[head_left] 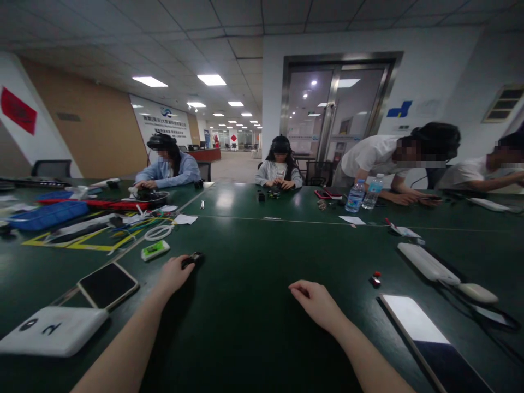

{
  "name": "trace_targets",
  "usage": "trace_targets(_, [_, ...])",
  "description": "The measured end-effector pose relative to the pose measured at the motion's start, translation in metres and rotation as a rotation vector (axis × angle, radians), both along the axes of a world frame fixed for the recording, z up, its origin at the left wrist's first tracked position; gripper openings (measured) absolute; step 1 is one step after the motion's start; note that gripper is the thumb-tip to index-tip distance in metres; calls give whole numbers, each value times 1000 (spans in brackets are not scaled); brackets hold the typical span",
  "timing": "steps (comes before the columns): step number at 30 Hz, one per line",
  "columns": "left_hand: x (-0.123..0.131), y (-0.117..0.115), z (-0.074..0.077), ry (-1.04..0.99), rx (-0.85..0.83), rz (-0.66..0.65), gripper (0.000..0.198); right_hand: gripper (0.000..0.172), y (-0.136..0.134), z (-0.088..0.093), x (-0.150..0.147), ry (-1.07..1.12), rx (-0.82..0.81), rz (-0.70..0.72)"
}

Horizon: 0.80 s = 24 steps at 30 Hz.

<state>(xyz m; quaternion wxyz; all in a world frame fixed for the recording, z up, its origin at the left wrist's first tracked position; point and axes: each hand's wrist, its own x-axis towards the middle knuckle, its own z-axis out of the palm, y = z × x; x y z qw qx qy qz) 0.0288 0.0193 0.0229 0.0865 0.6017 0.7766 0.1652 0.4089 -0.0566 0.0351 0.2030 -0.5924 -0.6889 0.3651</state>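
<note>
My left hand (174,277) rests on the dark green table with its fingers closed around a small black object (195,257); its exact kind is too small and dark to tell. Just beyond that hand lies a green and white packet (155,250). To its left is a phone (108,285) with a dark screen. My right hand (315,301) lies on the bare tabletop, fingers curled together, and nothing shows in them. A small red and black piece (375,279) sits to the right of it, apart from the fingers.
At right are a large phone (434,344), a white power strip (428,263) and cables. A white box (53,330) marked 2 stands front left. Beyond are a blue tray (49,215), wires (159,233), two water bottles (355,195) and several people at the table.
</note>
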Motion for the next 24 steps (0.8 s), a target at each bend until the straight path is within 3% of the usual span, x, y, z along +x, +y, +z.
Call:
trace_targets(4, [-22,2,-5,68,9,318,56,28,1,-3,1,12,5,17])
trace_targets(7, [-26,1,-9,84,25,415,57,27,2,-5,3,17,-6,19])
trace_targets(12, [-27,2,-12,64,31,470,57,27,1,-2,2,4,-34,15])
trace_targets(24, [-33,6,-13,60,5,448,62,26,1,-6,2,25,-15,10])
